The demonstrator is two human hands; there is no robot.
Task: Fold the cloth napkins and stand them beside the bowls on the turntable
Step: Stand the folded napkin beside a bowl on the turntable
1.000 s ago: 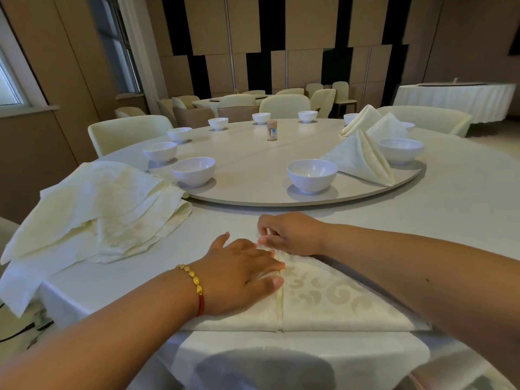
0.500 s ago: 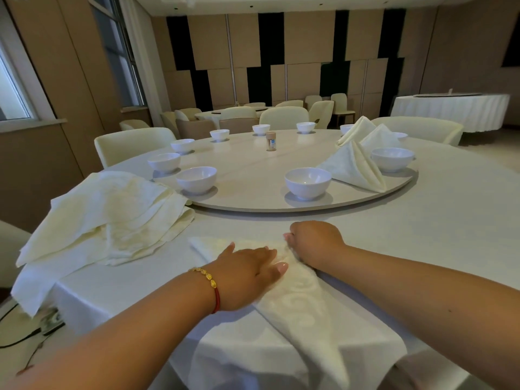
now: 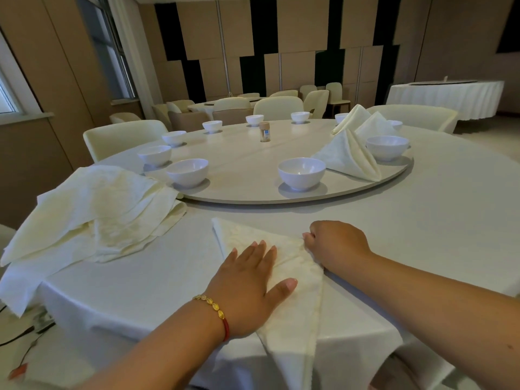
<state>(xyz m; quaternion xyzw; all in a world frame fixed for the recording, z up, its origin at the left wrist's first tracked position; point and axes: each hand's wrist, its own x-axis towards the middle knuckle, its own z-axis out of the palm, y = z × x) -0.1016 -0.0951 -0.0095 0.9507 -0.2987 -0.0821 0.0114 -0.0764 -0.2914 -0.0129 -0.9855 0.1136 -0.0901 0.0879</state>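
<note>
Both hands on napkin point(image 3: 292, 266), left point(image 3: 247, 280) flat, right point(image 3: 336, 243) pinching (fingers curled under, hidden)

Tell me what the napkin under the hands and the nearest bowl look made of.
Napkin: woven cloth, matte cream with a faint damask pattern; it creases and drapes. Nearest bowl: glossy white, likely ceramic or melamine; smooth rim with soft highlights, cannot tell which.

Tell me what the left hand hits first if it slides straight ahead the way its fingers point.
Probably the nearest bowl on the turntable; before that, only napkin and tablecloth lie ahead of the left hand. Depth uncertain.
</note>
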